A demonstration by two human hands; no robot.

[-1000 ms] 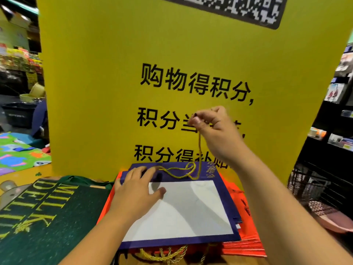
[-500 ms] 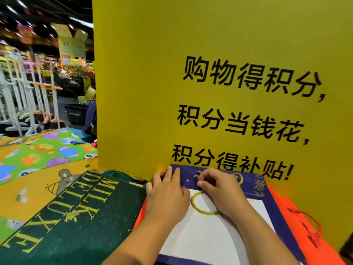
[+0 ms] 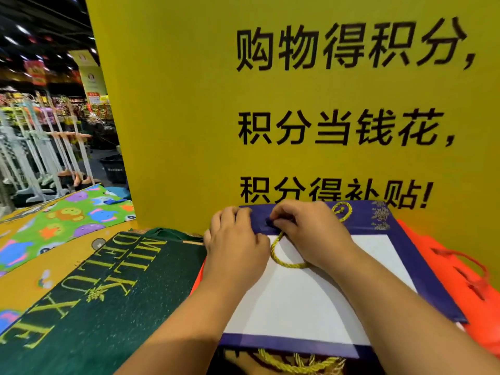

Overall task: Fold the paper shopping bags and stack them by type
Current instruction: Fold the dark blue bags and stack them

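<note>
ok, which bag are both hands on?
The purple bag with the white panel: left hand presses it, right hand pinches near its top edge. It lies on the orange bags; the green bag lies left.

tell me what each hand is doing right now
Left hand: rests on the purple bag, fingers bent at its far edge; grip cannot be told.
Right hand: fingers pinch the purple bag's top band beside the gold cord handle.
</note>
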